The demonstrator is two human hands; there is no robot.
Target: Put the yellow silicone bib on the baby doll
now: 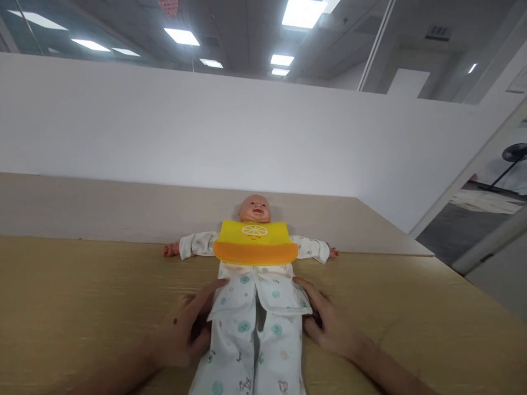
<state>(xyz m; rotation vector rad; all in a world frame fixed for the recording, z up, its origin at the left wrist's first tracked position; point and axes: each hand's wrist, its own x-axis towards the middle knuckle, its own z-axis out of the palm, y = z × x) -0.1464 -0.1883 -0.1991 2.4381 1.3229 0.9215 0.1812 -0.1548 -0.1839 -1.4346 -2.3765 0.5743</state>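
A baby doll (253, 208) lies on its back, head toward the wall and arms stretched out sideways. It wears a white printed jacket (275, 293) and matching trousers (234, 351). Over its chest lies a yellow bib (269, 231) with an orange pocket (255, 253) and a white citrus-slice print. My left hand (187, 323) holds the doll's left-of-view side at the waist, thumb resting on the jacket. Opposite it, my right hand (329, 321) holds the other side near the jacket hem. The fingers of both hands are partly hidden beside the cloth.
The doll's body lies on a wood-coloured tabletop (94, 285), with its head on a paler board (123, 211) behind. A white wall (206, 131) with glass above stands at the back. At right are a doorway and a black round object on a stand (514, 152).
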